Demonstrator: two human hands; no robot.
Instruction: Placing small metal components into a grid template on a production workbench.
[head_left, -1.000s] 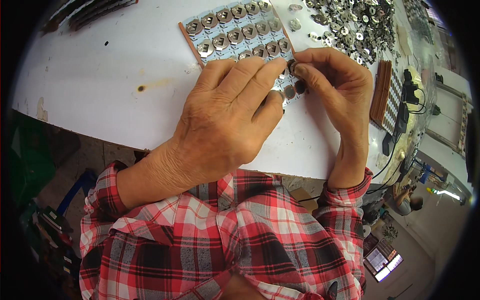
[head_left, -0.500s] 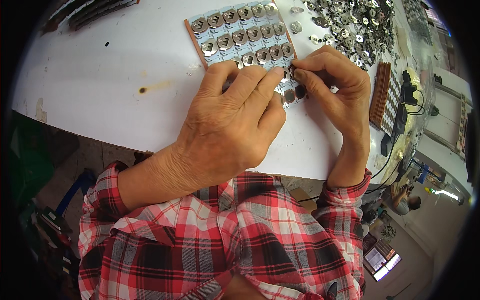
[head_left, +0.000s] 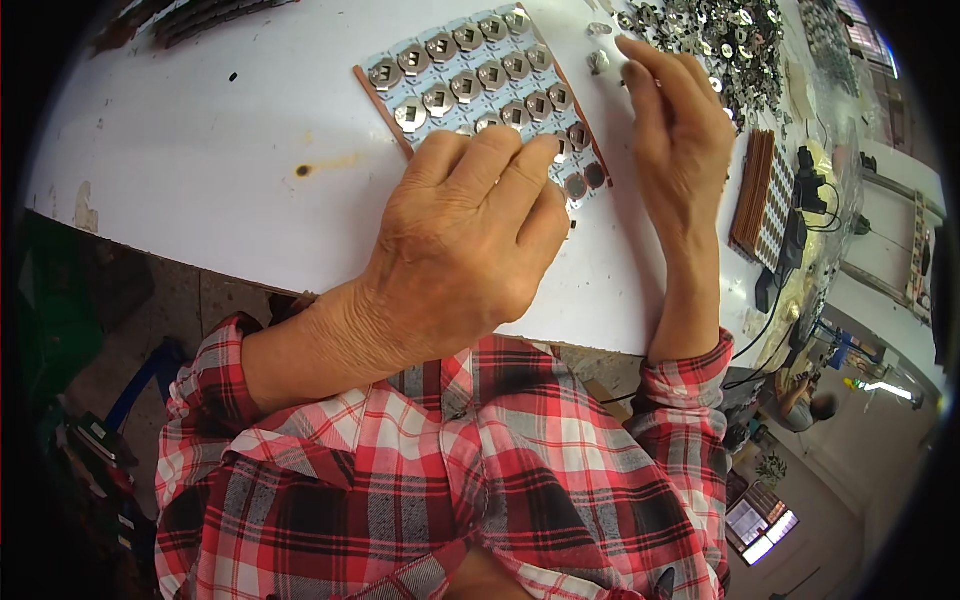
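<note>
White table point(head_left: 200, 180), tray of metal discs point(head_left: 470, 75) under left hand point(head_left: 470, 240) fingertips

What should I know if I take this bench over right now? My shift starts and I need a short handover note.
Left hand lies flat on the near end of the tray, covering it. Right hand is off the tray, fingertips at the edge of the pile of loose metal parts; whether it holds one I cannot tell. Done: every visible tray pocket holds a round metal part. Left: the covered pockets need checking. A second tray sits to the right.
</note>
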